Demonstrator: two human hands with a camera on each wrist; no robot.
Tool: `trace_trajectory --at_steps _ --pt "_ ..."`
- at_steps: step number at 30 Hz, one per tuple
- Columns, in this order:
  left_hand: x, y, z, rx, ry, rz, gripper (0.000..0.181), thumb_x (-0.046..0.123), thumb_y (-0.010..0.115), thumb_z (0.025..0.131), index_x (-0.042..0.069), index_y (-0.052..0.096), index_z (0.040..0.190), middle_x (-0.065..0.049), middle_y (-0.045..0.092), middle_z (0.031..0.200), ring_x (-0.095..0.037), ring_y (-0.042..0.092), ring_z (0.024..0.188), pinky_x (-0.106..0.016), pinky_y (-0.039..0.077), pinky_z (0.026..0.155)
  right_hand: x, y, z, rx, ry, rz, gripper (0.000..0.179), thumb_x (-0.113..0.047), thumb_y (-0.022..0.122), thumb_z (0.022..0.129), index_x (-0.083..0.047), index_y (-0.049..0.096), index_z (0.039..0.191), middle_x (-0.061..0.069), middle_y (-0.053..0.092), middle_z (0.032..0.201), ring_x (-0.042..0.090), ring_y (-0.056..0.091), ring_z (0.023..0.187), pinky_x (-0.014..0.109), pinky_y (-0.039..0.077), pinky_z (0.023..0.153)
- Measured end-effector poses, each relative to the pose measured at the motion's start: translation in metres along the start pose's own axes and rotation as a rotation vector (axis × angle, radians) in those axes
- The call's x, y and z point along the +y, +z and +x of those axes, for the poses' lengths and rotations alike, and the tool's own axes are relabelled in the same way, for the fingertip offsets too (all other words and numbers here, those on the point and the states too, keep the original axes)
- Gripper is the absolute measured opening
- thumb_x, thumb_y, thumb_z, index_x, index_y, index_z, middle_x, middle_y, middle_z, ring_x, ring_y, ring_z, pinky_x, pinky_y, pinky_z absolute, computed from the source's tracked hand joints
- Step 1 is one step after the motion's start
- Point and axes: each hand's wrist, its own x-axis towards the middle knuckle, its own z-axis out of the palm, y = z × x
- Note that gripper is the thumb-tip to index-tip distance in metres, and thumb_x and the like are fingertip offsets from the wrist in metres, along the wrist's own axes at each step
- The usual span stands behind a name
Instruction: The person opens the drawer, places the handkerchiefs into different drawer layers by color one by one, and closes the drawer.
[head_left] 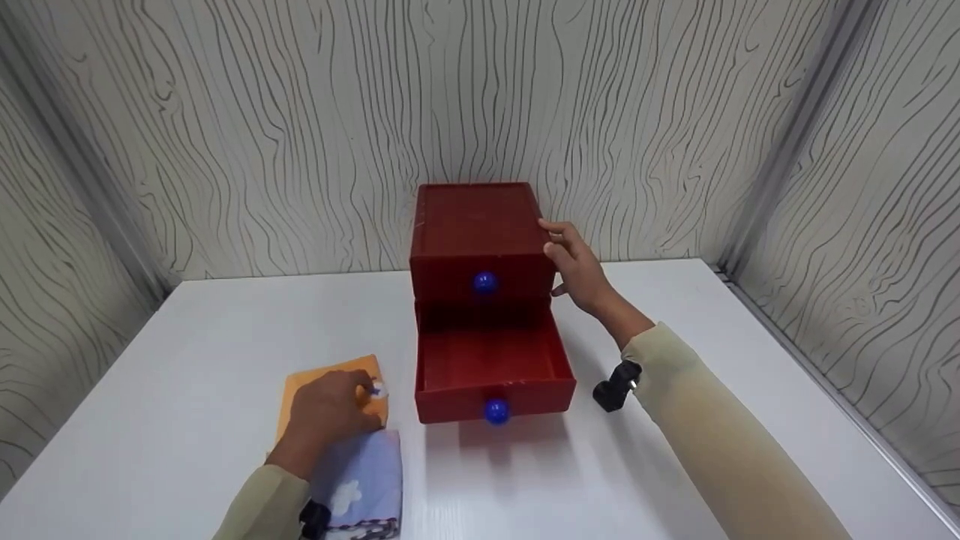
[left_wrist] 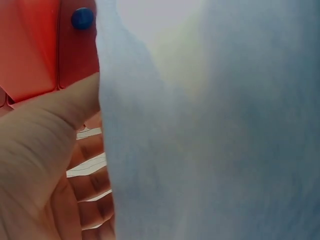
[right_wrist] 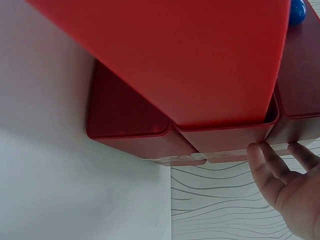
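An orange cloth [head_left: 304,386] with a small white-and-blue patch lies on the white table, partly under my left hand [head_left: 326,409]. The left fingers bend down over it and the thumb stands a little apart. Just below the thumb spreads a blue cloth [head_left: 375,469] with a white flower. In the left wrist view the blue cloth [left_wrist: 210,130] hides the fingertips, so any hold is unclear. My right hand [head_left: 577,266] rests with extended fingers against the right side of a red drawer unit [head_left: 476,217]. Its lower drawer [head_left: 487,360] is pulled out, with a bare floor.
A blue knob [head_left: 485,283] marks the closed upper drawer, and another knob [head_left: 496,412] sticks out from the lower one. Wood-patterned panels [head_left: 300,135] stand behind and beside the white table [head_left: 225,330].
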Motion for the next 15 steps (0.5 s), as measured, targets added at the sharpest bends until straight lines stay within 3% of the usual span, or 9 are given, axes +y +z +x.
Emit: trace_trajectory --at_steps 5,11,15 --pt "0.0005 -0.0008 -0.0005 -0.017 -0.004 0.002 0.042 0.034 0.079 0.06 0.022 0.064 0.097 0.003 0.064 0.085 -0.014 0.052 0.069 -0.034 0.048 0.066 0.0008 0.0001 0.0001 -0.001 -0.006 0.005 0.043 -0.026 0.033 0.095 -0.017 0.03 0.138 0.015 0.039 0.137 0.036 0.057 0.104 0.04 0.05 0.052" --pt "0.002 -0.0006 -0.0013 0.005 0.016 0.041 0.037 0.041 0.076 0.06 0.022 0.064 0.089 0.006 0.059 0.072 -0.012 0.049 0.064 -0.028 0.042 0.058 0.0001 0.0003 -0.0007 -0.004 -0.011 0.007 0.045 -0.026 0.034 0.095 -0.017 0.029 0.138 0.015 0.038 0.138 0.036 0.056 0.106 0.037 0.049 0.051" --pt "0.0022 -0.0011 -0.0021 -0.006 0.011 0.047 0.039 0.042 0.076 0.059 0.022 0.064 0.09 0.007 0.06 0.074 -0.012 0.049 0.065 -0.029 0.044 0.059 0.0005 0.0008 -0.001 0.0 -0.016 0.001 0.045 -0.025 0.033 0.095 -0.016 0.029 0.139 0.015 0.038 0.138 0.035 0.056 0.104 0.034 0.047 0.05"
